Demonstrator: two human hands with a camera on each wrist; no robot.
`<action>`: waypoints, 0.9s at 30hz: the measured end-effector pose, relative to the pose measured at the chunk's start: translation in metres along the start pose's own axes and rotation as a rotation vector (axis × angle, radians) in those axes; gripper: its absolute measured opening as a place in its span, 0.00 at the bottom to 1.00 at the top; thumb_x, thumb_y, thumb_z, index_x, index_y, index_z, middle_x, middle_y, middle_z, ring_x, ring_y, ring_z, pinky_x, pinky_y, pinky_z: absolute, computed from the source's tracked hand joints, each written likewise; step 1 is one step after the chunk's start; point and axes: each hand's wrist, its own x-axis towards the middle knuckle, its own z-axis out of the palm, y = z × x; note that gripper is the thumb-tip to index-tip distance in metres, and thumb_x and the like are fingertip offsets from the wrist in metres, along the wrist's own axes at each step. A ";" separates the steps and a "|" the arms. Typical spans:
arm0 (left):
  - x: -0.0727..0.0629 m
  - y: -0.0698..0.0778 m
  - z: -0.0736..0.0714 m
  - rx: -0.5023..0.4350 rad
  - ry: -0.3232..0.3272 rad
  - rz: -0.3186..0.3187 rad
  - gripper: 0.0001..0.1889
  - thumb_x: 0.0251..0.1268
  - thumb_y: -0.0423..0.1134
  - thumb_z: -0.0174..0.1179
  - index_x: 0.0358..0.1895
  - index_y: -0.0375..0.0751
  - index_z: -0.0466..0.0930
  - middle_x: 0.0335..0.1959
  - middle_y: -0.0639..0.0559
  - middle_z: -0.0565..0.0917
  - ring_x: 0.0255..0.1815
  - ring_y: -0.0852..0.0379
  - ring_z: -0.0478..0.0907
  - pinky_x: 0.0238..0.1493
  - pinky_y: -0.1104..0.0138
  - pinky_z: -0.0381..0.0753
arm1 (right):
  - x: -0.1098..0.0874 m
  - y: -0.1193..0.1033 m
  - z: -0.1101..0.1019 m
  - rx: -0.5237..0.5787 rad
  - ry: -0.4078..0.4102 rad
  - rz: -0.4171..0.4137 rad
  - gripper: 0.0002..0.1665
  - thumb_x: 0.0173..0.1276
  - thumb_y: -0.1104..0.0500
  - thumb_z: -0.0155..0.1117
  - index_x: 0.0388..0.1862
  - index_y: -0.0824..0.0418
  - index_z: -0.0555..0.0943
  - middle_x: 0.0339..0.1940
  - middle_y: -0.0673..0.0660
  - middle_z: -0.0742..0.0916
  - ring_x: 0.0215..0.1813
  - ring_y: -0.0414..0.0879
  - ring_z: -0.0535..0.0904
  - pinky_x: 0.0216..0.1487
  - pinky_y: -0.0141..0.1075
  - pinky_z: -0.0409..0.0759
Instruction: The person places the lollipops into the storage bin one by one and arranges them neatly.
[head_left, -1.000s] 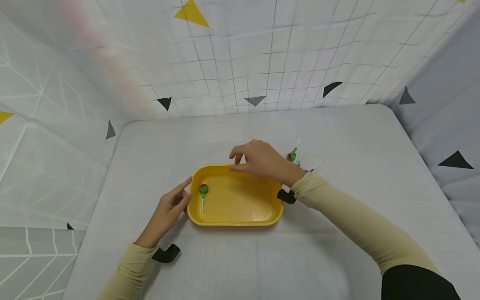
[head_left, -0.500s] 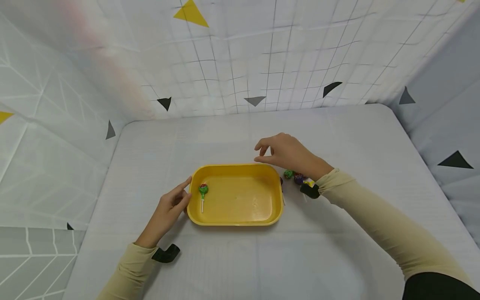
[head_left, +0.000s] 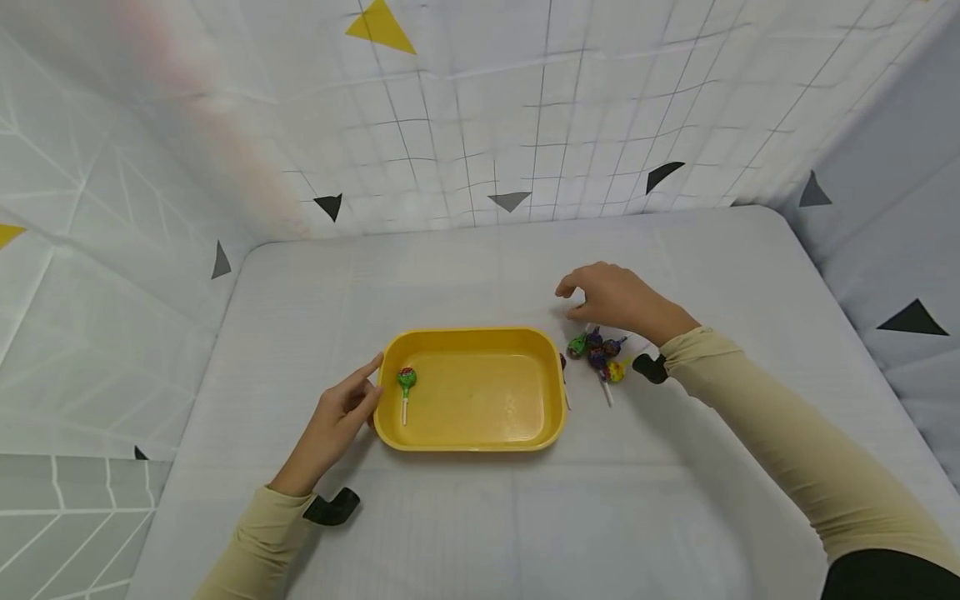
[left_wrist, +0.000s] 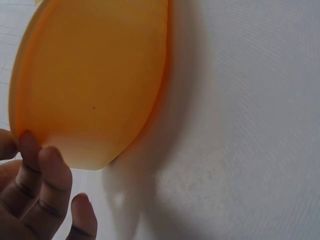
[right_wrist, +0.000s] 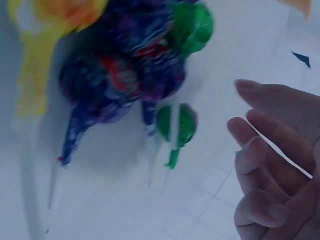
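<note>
A yellow tray (head_left: 471,392) lies on the table with one green-wrapped lollipop (head_left: 407,378) near its left end, stick pointing toward me. My left hand (head_left: 339,427) touches the tray's left end; in the left wrist view its fingertips (left_wrist: 52,160) rest against the outer wall. Just beyond a cluster of lollipops to the right of the tray, my right hand (head_left: 618,298) hovers with loosely bent fingers and nothing between them. That cluster holds a green lollipop (head_left: 576,347), several purple-blue lollipops (right_wrist: 97,85) and a yellow lollipop (head_left: 616,372).
Another dark lollipop (head_left: 563,362) lies close against the tray's right wall, partly hidden by it. White cloth covers the table (head_left: 480,525). Fabric walls with black and grey triangles (head_left: 511,201) stand at the back and sides.
My right hand has moved right, from over the tray's far rim to beyond the lollipop cluster, uncovering more of it. The left hand and tray have stayed put.
</note>
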 end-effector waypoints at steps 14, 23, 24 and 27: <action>0.002 -0.003 0.002 0.024 0.014 -0.002 0.28 0.80 0.34 0.55 0.79 0.40 0.64 0.31 0.45 0.79 0.26 0.41 0.76 0.26 0.71 0.73 | 0.002 0.015 0.007 -0.114 -0.085 0.055 0.21 0.66 0.66 0.68 0.58 0.61 0.86 0.54 0.58 0.90 0.53 0.54 0.85 0.53 0.50 0.86; 0.002 -0.004 0.001 0.017 0.012 0.010 0.27 0.81 0.38 0.56 0.79 0.44 0.65 0.30 0.47 0.78 0.25 0.44 0.76 0.26 0.70 0.74 | 0.010 0.022 0.017 -0.198 0.003 0.092 0.20 0.72 0.51 0.70 0.57 0.60 0.85 0.50 0.60 0.91 0.41 0.51 0.86 0.42 0.48 0.86; 0.002 -0.004 0.001 0.019 0.012 0.012 0.28 0.81 0.38 0.56 0.79 0.44 0.65 0.30 0.47 0.78 0.25 0.44 0.76 0.26 0.70 0.74 | 0.011 0.023 0.017 -0.195 0.016 0.103 0.20 0.72 0.49 0.70 0.56 0.60 0.85 0.50 0.60 0.91 0.41 0.51 0.86 0.41 0.48 0.86; 0.001 -0.004 0.001 0.025 0.013 0.012 0.28 0.81 0.38 0.55 0.79 0.44 0.65 0.29 0.47 0.78 0.24 0.44 0.76 0.26 0.70 0.74 | 0.013 0.027 0.019 -0.181 0.050 0.127 0.22 0.73 0.45 0.69 0.55 0.61 0.85 0.48 0.59 0.92 0.42 0.52 0.87 0.41 0.49 0.86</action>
